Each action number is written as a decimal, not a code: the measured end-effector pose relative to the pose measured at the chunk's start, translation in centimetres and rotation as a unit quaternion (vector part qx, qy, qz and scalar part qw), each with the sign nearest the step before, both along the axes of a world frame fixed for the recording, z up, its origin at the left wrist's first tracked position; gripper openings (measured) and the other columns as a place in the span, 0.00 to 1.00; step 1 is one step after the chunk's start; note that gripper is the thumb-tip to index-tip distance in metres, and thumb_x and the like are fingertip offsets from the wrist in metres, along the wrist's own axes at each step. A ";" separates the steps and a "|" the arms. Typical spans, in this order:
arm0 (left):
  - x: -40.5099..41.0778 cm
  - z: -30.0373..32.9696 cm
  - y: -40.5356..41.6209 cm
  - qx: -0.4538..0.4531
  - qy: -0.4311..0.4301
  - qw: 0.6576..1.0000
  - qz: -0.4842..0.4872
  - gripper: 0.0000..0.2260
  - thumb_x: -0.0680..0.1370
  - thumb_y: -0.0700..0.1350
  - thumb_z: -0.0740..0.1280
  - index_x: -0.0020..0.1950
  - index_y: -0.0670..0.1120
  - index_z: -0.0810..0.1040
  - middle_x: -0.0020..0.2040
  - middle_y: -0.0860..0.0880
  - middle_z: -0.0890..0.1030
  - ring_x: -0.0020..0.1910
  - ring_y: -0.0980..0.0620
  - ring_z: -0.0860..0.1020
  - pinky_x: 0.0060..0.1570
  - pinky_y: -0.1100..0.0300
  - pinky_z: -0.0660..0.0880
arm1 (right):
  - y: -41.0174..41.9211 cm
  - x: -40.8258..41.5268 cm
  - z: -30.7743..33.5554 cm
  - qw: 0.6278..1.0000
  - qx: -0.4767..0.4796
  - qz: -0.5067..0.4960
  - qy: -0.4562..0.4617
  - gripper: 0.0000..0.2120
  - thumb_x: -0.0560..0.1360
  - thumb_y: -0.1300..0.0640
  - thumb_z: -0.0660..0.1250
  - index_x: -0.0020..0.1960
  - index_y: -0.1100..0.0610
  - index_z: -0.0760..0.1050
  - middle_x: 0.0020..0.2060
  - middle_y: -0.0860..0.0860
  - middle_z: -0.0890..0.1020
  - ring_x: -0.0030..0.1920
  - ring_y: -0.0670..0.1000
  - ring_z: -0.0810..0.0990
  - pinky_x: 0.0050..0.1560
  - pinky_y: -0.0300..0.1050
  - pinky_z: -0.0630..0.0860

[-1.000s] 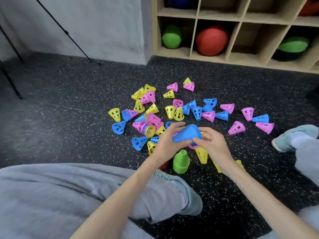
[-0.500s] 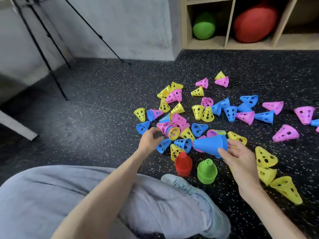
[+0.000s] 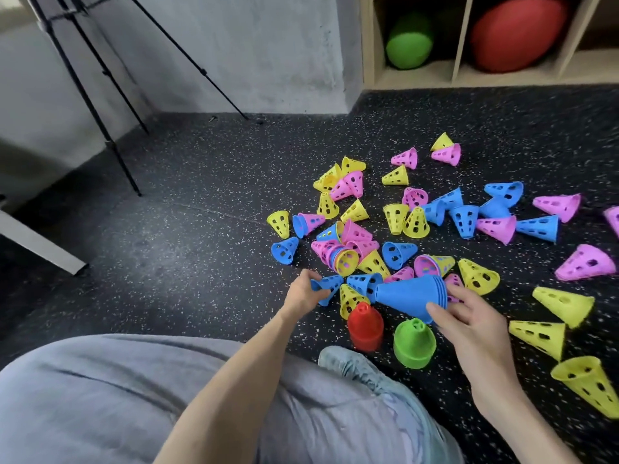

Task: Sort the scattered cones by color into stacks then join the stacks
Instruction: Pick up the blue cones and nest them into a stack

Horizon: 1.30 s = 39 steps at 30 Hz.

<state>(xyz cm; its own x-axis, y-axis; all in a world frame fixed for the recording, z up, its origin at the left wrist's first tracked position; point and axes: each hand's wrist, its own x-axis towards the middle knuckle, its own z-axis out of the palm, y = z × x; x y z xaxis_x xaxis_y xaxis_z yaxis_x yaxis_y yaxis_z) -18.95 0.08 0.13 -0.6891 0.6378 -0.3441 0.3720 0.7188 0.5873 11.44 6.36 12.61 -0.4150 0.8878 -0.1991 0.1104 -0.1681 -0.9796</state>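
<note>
Left hand (image 3: 303,293): fingers curled round a single blue cone (image 3: 326,287) lying on the floor at the near-left edge of the pile.

Right hand (image 3: 465,316): holds the blue stack (image 3: 410,296) by its wide end, thumb on the near side, fingers behind; stack lies sideways, tip pointing left, just above the floor.

Directly in front of the stack's tip: another blue cone (image 3: 365,284) and a yellow cone (image 3: 351,298), touching or nearly so.

Near side: red stack (image 3: 365,326) and green stack (image 3: 414,343) stand upright just beside each other, close to a shoe (image 3: 355,366).

Scattered pink, yellow and blue cones cover the speckled floor (image 3: 201,229) beyond and to the right.

Background: tripod legs (image 3: 100,105) at left; shelf (image 3: 459,38) holding a green ball (image 3: 409,45) and a red ball (image 3: 517,33).
</note>
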 end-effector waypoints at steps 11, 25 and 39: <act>0.4 2.8 0.7 0.161 -0.083 0.965 0.188 0.28 0.74 0.58 0.75 0.67 0.48 0.69 0.60 0.46 0.79 0.53 0.47 0.81 0.58 0.49 0.79 | -0.4 -0.3 0.9 1.000 0.004 -0.006 -0.003 0.14 0.78 0.63 0.70 0.53 0.43 0.77 0.43 0.44 0.87 0.46 0.46 0.86 0.55 0.52 0.80; 14.2 15.5 -1.3 0.376 -0.210 0.897 0.098 0.24 0.73 0.63 0.72 0.64 0.55 0.73 0.50 0.45 0.83 0.50 0.51 0.84 0.58 0.51 0.81 | -1.9 -0.5 2.2 0.997 -0.008 -0.033 0.073 0.13 0.78 0.65 0.71 0.56 0.49 0.77 0.41 0.42 0.88 0.47 0.46 0.87 0.53 0.46 0.80; 18.0 14.6 -1.3 0.372 -0.245 0.895 0.028 0.32 0.77 0.39 0.74 0.76 0.48 0.62 0.61 0.39 0.78 0.48 0.52 0.85 0.44 0.66 0.77 | -2.5 -1.3 3.4 0.978 -0.076 -0.054 0.185 0.13 0.80 0.64 0.67 0.64 0.58 0.76 0.49 0.54 0.88 0.52 0.52 0.87 0.49 0.39 0.82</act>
